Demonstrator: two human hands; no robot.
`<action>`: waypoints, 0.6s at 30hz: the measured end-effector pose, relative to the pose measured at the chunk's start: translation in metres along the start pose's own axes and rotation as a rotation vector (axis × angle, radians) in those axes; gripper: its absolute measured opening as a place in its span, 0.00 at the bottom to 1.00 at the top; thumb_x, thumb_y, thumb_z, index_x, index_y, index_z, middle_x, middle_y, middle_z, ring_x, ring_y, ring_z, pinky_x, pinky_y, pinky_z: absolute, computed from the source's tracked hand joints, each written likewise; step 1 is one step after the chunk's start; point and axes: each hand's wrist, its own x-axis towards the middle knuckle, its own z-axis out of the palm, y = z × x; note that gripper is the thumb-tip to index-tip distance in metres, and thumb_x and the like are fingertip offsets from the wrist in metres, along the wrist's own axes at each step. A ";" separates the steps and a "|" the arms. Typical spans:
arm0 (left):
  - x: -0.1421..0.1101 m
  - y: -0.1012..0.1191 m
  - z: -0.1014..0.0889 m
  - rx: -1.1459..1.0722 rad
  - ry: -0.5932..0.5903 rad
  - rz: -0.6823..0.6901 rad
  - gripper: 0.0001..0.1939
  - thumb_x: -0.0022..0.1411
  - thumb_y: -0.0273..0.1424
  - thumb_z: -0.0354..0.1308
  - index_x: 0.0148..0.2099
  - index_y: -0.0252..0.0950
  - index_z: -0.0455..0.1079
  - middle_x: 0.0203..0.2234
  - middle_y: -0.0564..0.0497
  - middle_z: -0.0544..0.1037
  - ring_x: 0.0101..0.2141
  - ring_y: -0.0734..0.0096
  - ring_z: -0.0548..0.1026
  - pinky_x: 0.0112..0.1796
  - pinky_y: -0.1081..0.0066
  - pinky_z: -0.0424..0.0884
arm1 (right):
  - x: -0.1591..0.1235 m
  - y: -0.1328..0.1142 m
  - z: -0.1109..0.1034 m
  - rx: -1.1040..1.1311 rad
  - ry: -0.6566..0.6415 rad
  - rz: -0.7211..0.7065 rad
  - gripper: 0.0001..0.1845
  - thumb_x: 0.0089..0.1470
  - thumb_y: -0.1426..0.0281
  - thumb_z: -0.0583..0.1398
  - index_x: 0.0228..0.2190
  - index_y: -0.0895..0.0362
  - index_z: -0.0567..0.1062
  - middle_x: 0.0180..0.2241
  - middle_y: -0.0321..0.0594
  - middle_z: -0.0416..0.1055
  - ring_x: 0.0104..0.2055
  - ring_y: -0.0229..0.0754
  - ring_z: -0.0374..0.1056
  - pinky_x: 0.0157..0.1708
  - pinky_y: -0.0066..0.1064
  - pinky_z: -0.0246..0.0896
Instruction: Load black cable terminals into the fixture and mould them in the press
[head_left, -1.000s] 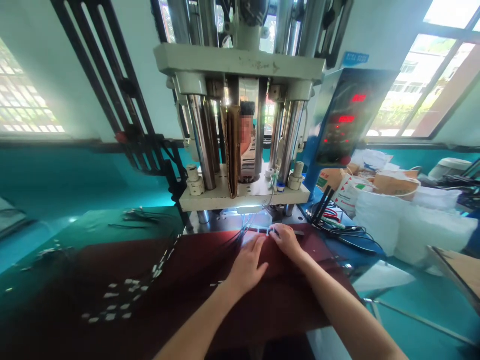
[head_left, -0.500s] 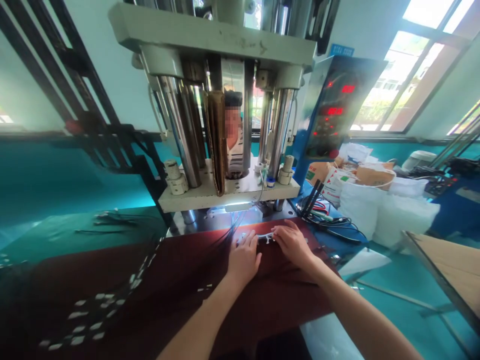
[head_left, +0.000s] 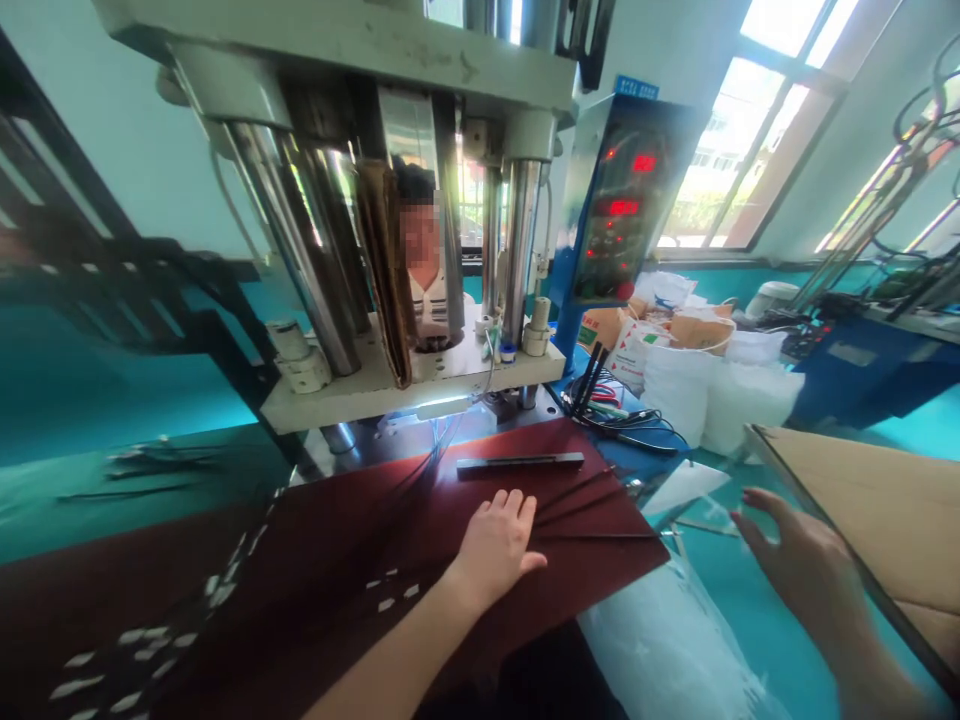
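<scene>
On the dark red work board (head_left: 420, 520) my left hand (head_left: 499, 545) lies palm down, fingers outstretched. Just beyond its fingertips rests a narrow dark metal bar (head_left: 520, 463), not touched by either hand. Thin black cables (head_left: 592, 537) run across the board to the right of this hand. My right hand (head_left: 810, 560) is off the board's right side, slightly blurred; thumb and forefinger are apart, and nothing shows between them. Small white pieces (head_left: 386, 605) lie left of my left forearm, with several more tags (head_left: 142, 650) farther left on dark strands.
Behind the board stands a press with a pale plate (head_left: 480, 385) and steel columns. A control box (head_left: 622, 200) with red displays is beside it. White sacks (head_left: 682, 390) and a cardboard-topped table (head_left: 862, 480) are at right. Another person (head_left: 427, 290) appears between the columns.
The view has turned right. My right hand has left the bar area and swung right, past the board's edge. My left hand has drawn back from the bar and its fingers have spread.
</scene>
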 end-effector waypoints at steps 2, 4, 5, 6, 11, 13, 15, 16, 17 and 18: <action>0.005 0.007 0.006 0.043 -0.042 -0.031 0.17 0.56 0.38 0.56 0.45 0.33 0.66 0.37 0.44 0.71 0.38 0.59 0.71 0.36 0.63 0.71 | -0.029 0.015 0.003 0.015 -0.077 0.076 0.27 0.56 0.50 0.45 0.36 0.57 0.71 0.28 0.49 0.75 0.29 0.55 0.71 0.29 0.43 0.65; 0.011 0.009 0.015 0.073 -0.065 -0.021 0.08 0.60 0.30 0.50 0.41 0.33 0.65 0.34 0.45 0.71 0.35 0.62 0.72 0.32 0.66 0.72 | -0.048 0.018 0.001 0.080 -0.137 0.155 0.25 0.55 0.50 0.47 0.35 0.56 0.72 0.28 0.46 0.75 0.29 0.52 0.72 0.29 0.40 0.66; 0.014 0.009 0.019 0.089 -0.077 -0.007 0.07 0.61 0.27 0.47 0.41 0.33 0.64 0.33 0.46 0.71 0.34 0.62 0.72 0.31 0.66 0.72 | -0.052 0.016 0.000 0.120 -0.166 0.181 0.24 0.55 0.51 0.48 0.34 0.56 0.73 0.29 0.44 0.76 0.29 0.50 0.72 0.29 0.38 0.67; 0.017 0.009 0.023 0.106 -0.089 0.004 0.08 0.61 0.23 0.45 0.41 0.33 0.63 0.32 0.46 0.71 0.32 0.63 0.73 0.29 0.66 0.72 | -0.054 0.010 -0.002 0.161 -0.188 0.194 0.22 0.55 0.52 0.49 0.33 0.55 0.73 0.29 0.42 0.76 0.30 0.49 0.73 0.29 0.37 0.67; 0.022 0.011 0.027 0.173 -0.073 -0.016 0.12 0.60 0.19 0.39 0.41 0.31 0.61 0.31 0.44 0.71 0.31 0.62 0.74 0.27 0.66 0.72 | -0.041 -0.050 0.000 0.490 -0.291 0.117 0.16 0.54 0.58 0.53 0.32 0.54 0.75 0.31 0.40 0.76 0.33 0.45 0.73 0.34 0.33 0.69; 0.019 0.015 0.021 0.162 -0.060 -0.036 0.12 0.62 0.20 0.37 0.41 0.31 0.60 0.31 0.43 0.71 0.30 0.63 0.74 0.26 0.68 0.71 | -0.033 -0.083 0.006 0.709 -0.404 0.106 0.13 0.53 0.59 0.55 0.32 0.53 0.75 0.32 0.39 0.76 0.33 0.45 0.73 0.34 0.32 0.70; 0.014 0.020 0.011 0.121 -0.067 -0.055 0.12 0.62 0.22 0.36 0.42 0.31 0.59 0.31 0.44 0.71 0.28 0.64 0.74 0.25 0.69 0.71 | -0.026 -0.113 0.013 0.995 -0.554 0.123 0.12 0.53 0.60 0.55 0.36 0.50 0.75 0.32 0.38 0.77 0.34 0.45 0.73 0.33 0.31 0.71; 0.009 0.023 0.007 0.087 -0.070 -0.053 0.12 0.62 0.23 0.37 0.43 0.31 0.59 0.31 0.44 0.71 0.27 0.64 0.75 0.24 0.69 0.71 | -0.024 -0.125 0.017 1.135 -0.627 0.137 0.13 0.54 0.60 0.54 0.39 0.47 0.74 0.33 0.37 0.77 0.34 0.46 0.73 0.32 0.32 0.72; 0.005 0.026 0.002 0.049 -0.068 -0.040 0.11 0.62 0.24 0.38 0.43 0.31 0.58 0.30 0.45 0.72 0.26 0.64 0.75 0.23 0.68 0.70 | -0.022 -0.136 0.021 1.244 -0.676 0.143 0.14 0.55 0.60 0.52 0.41 0.44 0.73 0.34 0.37 0.76 0.35 0.46 0.73 0.31 0.33 0.72; -0.001 0.029 -0.002 0.010 -0.058 -0.015 0.10 0.62 0.25 0.39 0.44 0.31 0.58 0.30 0.45 0.72 0.26 0.63 0.75 0.22 0.68 0.70 | -0.020 -0.144 0.025 1.283 -0.680 0.131 0.15 0.56 0.60 0.50 0.43 0.40 0.71 0.34 0.37 0.76 0.35 0.47 0.73 0.30 0.34 0.72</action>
